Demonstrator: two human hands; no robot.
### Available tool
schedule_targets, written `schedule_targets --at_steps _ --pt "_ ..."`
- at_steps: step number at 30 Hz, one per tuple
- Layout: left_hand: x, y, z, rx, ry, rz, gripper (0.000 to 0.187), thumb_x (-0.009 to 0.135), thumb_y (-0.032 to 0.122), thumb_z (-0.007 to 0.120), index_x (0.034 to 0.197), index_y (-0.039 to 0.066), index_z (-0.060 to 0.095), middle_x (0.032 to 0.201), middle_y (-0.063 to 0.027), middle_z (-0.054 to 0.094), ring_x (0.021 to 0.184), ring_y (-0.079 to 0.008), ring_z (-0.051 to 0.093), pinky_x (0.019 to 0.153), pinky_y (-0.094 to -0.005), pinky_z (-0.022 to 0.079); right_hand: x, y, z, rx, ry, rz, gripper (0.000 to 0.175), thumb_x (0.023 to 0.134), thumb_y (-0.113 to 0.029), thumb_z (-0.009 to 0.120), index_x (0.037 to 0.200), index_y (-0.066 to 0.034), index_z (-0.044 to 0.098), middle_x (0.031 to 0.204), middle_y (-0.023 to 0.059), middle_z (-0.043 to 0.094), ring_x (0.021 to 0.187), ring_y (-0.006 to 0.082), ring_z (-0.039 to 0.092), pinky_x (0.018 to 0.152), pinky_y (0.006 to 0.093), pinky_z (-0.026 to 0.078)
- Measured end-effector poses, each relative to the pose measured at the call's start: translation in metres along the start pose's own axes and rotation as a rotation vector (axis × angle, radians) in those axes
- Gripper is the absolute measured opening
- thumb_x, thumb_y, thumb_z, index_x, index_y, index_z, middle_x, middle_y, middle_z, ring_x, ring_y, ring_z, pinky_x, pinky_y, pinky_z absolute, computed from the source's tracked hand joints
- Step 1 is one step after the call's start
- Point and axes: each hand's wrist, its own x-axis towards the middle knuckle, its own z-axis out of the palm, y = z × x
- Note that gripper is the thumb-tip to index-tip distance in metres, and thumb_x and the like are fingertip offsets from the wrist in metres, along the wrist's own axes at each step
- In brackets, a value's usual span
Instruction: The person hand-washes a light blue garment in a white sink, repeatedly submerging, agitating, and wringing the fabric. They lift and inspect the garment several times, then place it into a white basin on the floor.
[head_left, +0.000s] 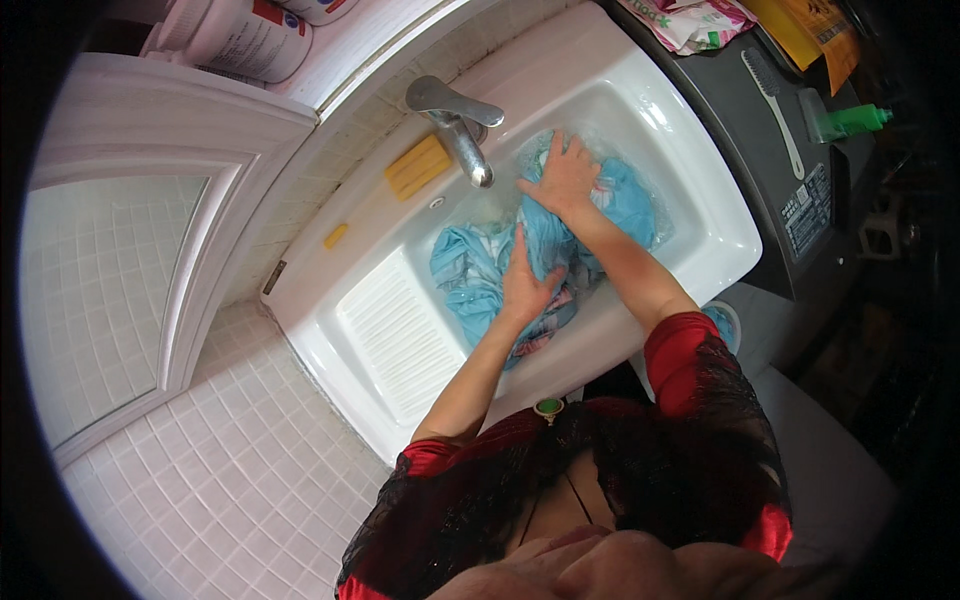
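Observation:
A light-blue wet cloth (469, 259) with some pinkish patterned parts lies bunched in sudsy water in a white ceramic laundry sink (712, 225). My left hand (527, 289) cups a fold of it near the middle, thumb and fingers spread around the fabric. Farther back, my right hand (566, 176) rests on the cloth with its fingers spread; whether it grips any fabric cannot be told. A chrome faucet (461, 135) stands behind the basin, left of my right hand, and no stream from its spout is visible. The sink's ribbed washboard (401, 337) is left of the cloth.
A yellow soap bar (418, 166) and a small yellow piece (336, 236) lie on the sink's back ledge. On the dark surface at right are a white-handled brush (780, 124), a green-capped bottle (851, 122) and packets (694, 22). White tubs (247, 41) stand upper left beside a mirrored cabinet door (112, 285).

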Motion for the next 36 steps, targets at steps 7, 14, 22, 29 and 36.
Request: schedule_targets --at_steps 7,14,22,29,36 --pt "0.026 -0.040 0.001 -0.355 0.214 -0.179 0.061 0.093 0.023 0.060 0.144 -0.001 0.035 0.130 -0.0232 0.055 0.120 -0.0268 0.052 0.101 -0.0332 0.039 0.013 0.049 -0.002 0.590 -0.071 -0.242 0.088 0.065 -0.025 0.075 0.141 -0.0061 0.036 0.131 0.0246 0.045 0.120 0.0414 0.046 0.101 0.0455 0.040" --pt "0.056 -0.107 0.028 -0.470 0.142 -0.307 0.049 0.099 0.029 0.050 0.139 0.003 0.044 0.124 -0.0165 0.058 0.115 -0.0234 0.054 0.096 -0.0326 0.042 -0.101 0.065 -0.051 0.542 -0.153 -0.697 0.075 0.067 -0.029 0.074 0.136 -0.0172 0.049 0.135 0.0228 0.042 0.115 0.0403 0.050 0.096 0.0443 0.045" --pt "0.063 -0.139 0.060 -1.062 -0.130 -0.388 0.038 0.096 0.023 0.049 0.124 -0.001 0.054 0.115 -0.0203 0.061 0.109 -0.0311 0.057 0.094 -0.0391 0.044 -0.089 0.028 -0.021 0.289 -0.081 -0.807 0.047 0.074 -0.043 0.070 0.115 -0.0200 0.062 0.114 0.0161 0.053 0.098 0.0329 0.055 0.076 0.0440 0.051" --pt "0.065 -0.126 0.037 -0.152 0.012 -0.176 0.033 0.093 0.019 0.050 0.114 -0.005 0.059 0.111 -0.0245 0.063 0.106 -0.0384 0.058 0.093 -0.0441 0.043 -0.055 0.010 0.030 0.247 -0.035 -0.482 0.041 0.075 -0.039 0.069 0.109 -0.0159 0.064 0.106 0.0181 0.057 0.094 0.0361 0.058 0.076 0.0453 0.050" --pt "0.059 -0.075 0.034 -0.093 0.234 -0.177 0.041 0.095 0.021 0.050 0.124 -0.007 0.053 0.116 -0.0282 0.060 0.106 -0.0401 0.057 0.095 -0.0405 0.041 -0.001 -0.001 0.059 0.077 -0.057 -0.277 0.052 0.082 -0.042 0.063 0.126 -0.0146 0.057 0.131 0.0238 0.051 0.114 0.0413 0.053 0.098 0.0562 0.039"
